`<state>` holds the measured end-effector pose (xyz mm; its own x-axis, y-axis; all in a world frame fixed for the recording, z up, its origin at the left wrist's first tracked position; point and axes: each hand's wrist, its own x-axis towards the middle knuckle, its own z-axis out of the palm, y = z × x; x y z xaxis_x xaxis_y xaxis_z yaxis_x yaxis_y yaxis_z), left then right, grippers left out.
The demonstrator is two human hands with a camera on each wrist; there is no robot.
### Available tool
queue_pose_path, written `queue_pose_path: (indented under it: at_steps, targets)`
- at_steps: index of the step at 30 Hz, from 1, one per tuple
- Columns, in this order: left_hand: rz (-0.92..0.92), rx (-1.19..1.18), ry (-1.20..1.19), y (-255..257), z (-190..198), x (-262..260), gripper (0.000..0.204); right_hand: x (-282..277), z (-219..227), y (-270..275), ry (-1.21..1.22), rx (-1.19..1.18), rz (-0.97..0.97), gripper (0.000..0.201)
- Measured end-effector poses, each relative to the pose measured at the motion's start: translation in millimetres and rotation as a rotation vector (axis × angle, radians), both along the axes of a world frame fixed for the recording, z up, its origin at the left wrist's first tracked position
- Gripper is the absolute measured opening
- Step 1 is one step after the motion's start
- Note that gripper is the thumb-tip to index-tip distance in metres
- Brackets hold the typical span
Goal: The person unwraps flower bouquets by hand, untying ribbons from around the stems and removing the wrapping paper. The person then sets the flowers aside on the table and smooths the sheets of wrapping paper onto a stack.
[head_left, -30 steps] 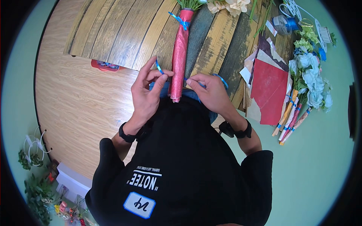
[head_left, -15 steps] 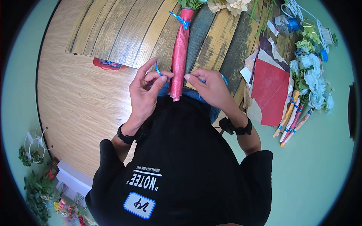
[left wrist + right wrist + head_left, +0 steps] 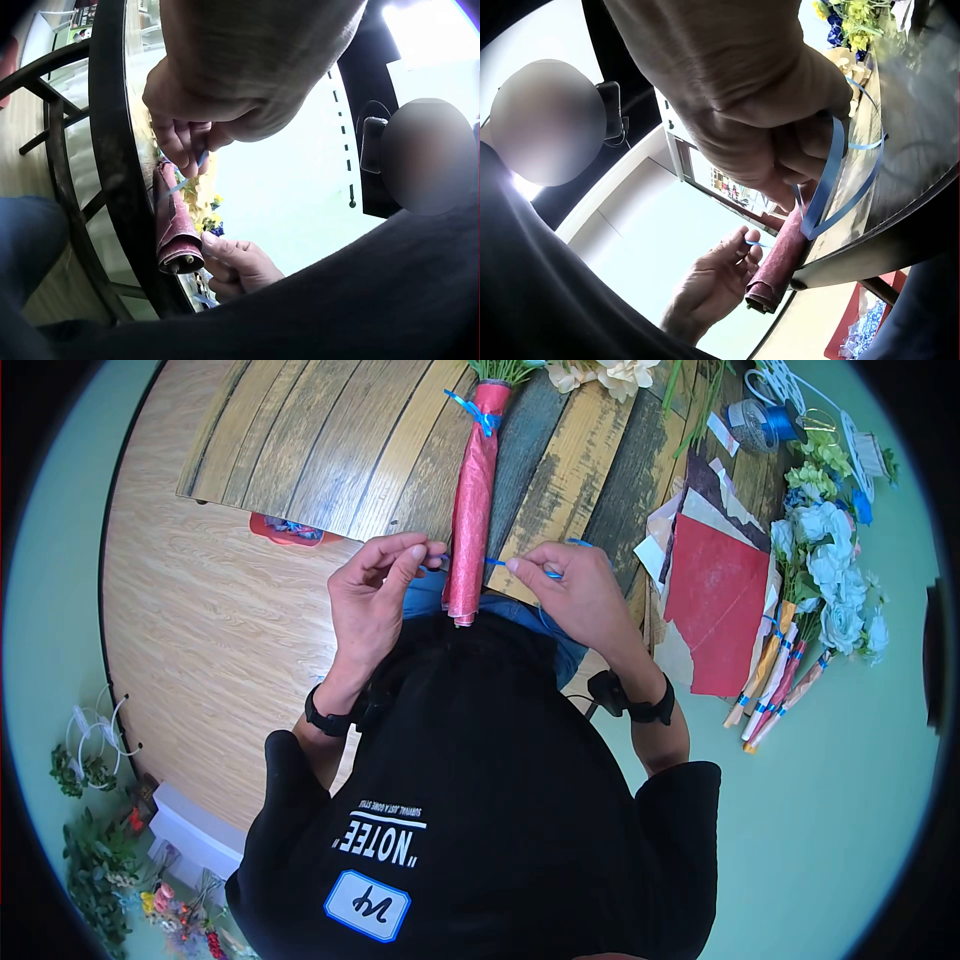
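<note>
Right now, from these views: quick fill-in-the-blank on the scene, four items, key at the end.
1. The left hand and right hand both pinch ____-colored ribbon.
2. The red-wrapped stem bundle lies ____ the two hands.
3. The large word printed on the black T-shirt reads ____.
4. The petals of the artificial flowers beside the red sheet are colored ____.

Missing words: blue; between; NOTEE; light blue.

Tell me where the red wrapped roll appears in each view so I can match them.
Head: red wrapped roll, upper middle.
Left wrist: roll, left of and below centre.
Right wrist: roll, right of and below centre.
Shared landmark: the held blue ribbon.
</note>
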<state>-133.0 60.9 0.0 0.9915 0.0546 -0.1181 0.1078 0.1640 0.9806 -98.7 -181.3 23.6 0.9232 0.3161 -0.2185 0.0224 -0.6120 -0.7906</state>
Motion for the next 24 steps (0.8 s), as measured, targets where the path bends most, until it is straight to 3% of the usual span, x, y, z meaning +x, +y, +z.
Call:
queue_pose_path:
  at_steps: [2, 5, 7, 9, 11, 14, 21, 23, 24]
  targets:
    - [-0.004, 0.057, -0.017, -3.1, 2.6, -1.0, 0.019, -2.6, -1.2, 2.6, -0.084, 0.029, 0.017, 0.027]
    - [-0.048, 0.124, -0.052, -9.9, 8.0, -1.2, 0.018, -3.3, 8.0, 17.4, 0.029, 0.167, -0.091, 0.03]
    - [-0.109, 0.303, -0.126, -13.4, 9.3, 0.3, 0.016, -2.2, 14.2, 24.8, -0.117, 0.068, 0.006, 0.034]
    - [-0.094, 0.326, -0.127, -15.5, 8.3, 3.4, 0.016, 2.2, 7.0, 29.8, -0.087, 0.089, 0.061, 0.031]
    - [-0.132, 0.476, -0.311, -15.6, 8.0, 7.7, 0.019, 8.1, -2.1, 34.5, -0.056, 0.11, 0.115, 0.028]
    - [-0.127, 0.526, -0.399, -19.9, 8.3, 11.4, 0.022, 13.0, -17.1, 38.8, -0.054, 0.158, 0.135, 0.022]
    - [-0.162, 0.467, -0.339, -19.7, 9.7, 7.3, 0.022, 12.1, -29.5, 37.0, -0.151, 0.382, 0.104, 0.018]
    - [-0.178, 0.242, -0.184, -19.2, 8.7, 5.3, 0.02, 11.1, -29.5, 38.2, -0.155, 0.428, 0.07, 0.019]
    - [-0.178, 0.243, -0.183, -19.5, 9.3, 6.1, 0.02, 11.0, -26.8, 38.3, -0.067, 0.363, 0.072, 0.022]
